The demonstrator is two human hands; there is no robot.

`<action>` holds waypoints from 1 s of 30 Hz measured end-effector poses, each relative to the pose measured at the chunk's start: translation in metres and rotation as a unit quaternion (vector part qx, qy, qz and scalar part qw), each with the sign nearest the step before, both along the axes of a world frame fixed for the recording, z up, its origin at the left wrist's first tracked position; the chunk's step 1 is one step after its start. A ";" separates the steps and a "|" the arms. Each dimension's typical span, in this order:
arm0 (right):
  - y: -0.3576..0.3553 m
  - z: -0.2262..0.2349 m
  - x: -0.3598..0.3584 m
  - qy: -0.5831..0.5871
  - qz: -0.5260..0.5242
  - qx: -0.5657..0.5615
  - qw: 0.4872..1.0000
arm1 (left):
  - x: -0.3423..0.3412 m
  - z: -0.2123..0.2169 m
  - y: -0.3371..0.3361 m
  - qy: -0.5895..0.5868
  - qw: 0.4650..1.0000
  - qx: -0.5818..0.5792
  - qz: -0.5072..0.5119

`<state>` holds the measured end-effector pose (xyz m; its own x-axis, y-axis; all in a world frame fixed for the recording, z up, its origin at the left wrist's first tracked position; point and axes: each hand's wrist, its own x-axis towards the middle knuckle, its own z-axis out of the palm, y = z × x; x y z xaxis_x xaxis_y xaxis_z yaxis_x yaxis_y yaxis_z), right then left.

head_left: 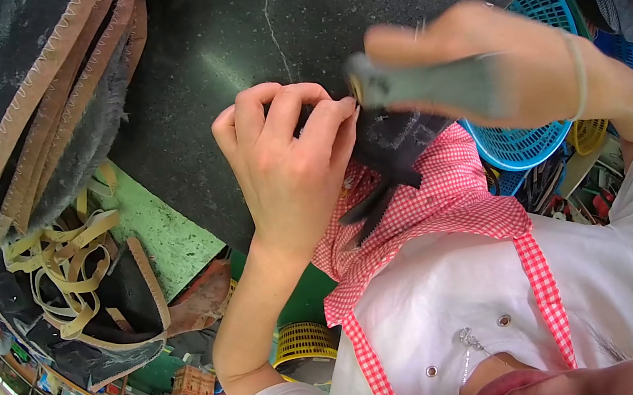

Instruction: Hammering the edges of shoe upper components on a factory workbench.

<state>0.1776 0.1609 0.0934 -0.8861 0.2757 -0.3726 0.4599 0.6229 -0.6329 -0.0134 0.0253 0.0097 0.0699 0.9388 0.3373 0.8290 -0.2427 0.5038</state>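
Note:
My left hand (285, 151) rests at the table edge in front of me, its fingers curled and pinching a black piece of leather or cloth (398, 132). That piece carries a patterned patch and hangs over the edge, with dark flaps (375, 202) against the red checked apron (427, 199). In my right hand (515, 48) is a grey hammer-like tool (432, 84), its exact kind smeared by motion. The tool's blunt end is close to my left fingertips, over the black piece. Part of the piece is hidden under both hands.
Brown-edged, stitched black pieces (22, 114) are piled at the left, beside tangled cream elastic bands (74, 265) and a green board (157, 230). At the right, a blue basket (523, 144) stands near the dark tabletop (219, 28). A yellow basket (304, 337) sits below.

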 end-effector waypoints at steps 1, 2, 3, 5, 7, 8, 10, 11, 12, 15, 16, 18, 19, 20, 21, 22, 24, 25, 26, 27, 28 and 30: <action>-0.003 0.001 -0.002 -0.005 0.015 0.028 0.999 | -0.004 0.003 0.000 -0.010 0.999 -0.049 -0.010; -0.004 0.001 -0.003 -0.011 0.029 0.057 0.998 | -0.004 0.004 0.002 -0.011 0.999 -0.046 -0.011; -0.003 0.000 -0.001 -0.012 0.028 0.060 0.998 | -0.004 0.005 0.003 -0.009 0.999 -0.050 0.017; 0.000 -0.003 0.009 0.035 -0.038 -0.007 0.999 | -0.005 0.009 0.002 -0.008 0.996 -0.072 0.058; 0.003 -0.001 0.021 0.070 -0.031 -0.010 0.997 | -0.008 0.004 0.005 -0.023 0.997 -0.069 0.040; 0.004 0.001 0.023 0.106 -0.026 -0.013 0.994 | -0.008 0.002 0.007 -0.038 0.997 -0.066 0.019; -0.003 0.009 0.026 0.026 -0.098 -0.109 0.989 | -0.007 0.007 0.015 -0.054 0.995 -0.084 0.027; -0.006 0.007 0.029 0.026 -0.078 -0.073 0.994 | -0.007 0.007 0.019 -0.061 0.994 -0.093 0.017; -0.008 0.004 0.031 0.025 -0.058 -0.037 0.997 | -0.008 0.008 0.025 -0.066 0.992 -0.103 0.009; -0.016 -0.003 0.036 0.025 -0.075 -0.034 0.996 | -0.007 0.006 0.044 -0.042 0.996 -0.077 -0.004; -0.019 -0.007 0.039 0.039 -0.106 -0.041 0.993 | -0.008 0.005 0.049 -0.039 0.997 -0.072 -0.015; -0.022 -0.012 0.044 0.041 -0.129 -0.064 0.989 | -0.008 0.007 0.053 -0.022 0.998 -0.061 -0.013; -0.023 -0.015 0.045 0.046 -0.145 -0.087 0.984 | -0.010 0.009 0.052 -0.019 0.997 -0.071 -0.021; -0.022 -0.017 0.046 0.049 -0.146 -0.089 0.984 | -0.010 0.012 0.052 -0.016 0.996 -0.080 -0.028; -0.022 -0.018 0.046 0.053 -0.127 -0.075 0.988 | -0.009 0.012 0.053 -0.001 0.996 -0.079 -0.041; -0.023 -0.019 0.046 0.056 -0.107 -0.062 0.991 | -0.007 0.010 0.053 0.001 0.996 -0.081 -0.040; -0.021 -0.017 0.045 0.045 -0.105 -0.069 0.991 | -0.004 0.003 0.056 -0.015 0.995 -0.087 -0.048; -0.020 -0.018 0.045 0.046 -0.107 -0.072 0.991 | -0.004 0.004 0.059 -0.005 0.995 -0.078 -0.061; -0.020 -0.018 0.046 0.046 -0.109 -0.074 0.990 | -0.003 0.003 0.059 -0.005 0.995 -0.079 -0.062; -0.020 -0.017 0.045 0.046 -0.110 -0.075 0.990 | -0.001 0.002 0.059 0.008 0.996 -0.072 -0.049; -0.018 -0.016 0.044 0.033 -0.095 -0.072 0.992 | 0.000 0.001 0.061 0.021 0.997 -0.061 -0.036; -0.015 -0.014 0.043 0.021 -0.080 -0.068 0.994 | -0.014 0.001 0.066 -0.002 0.997 -0.075 -0.013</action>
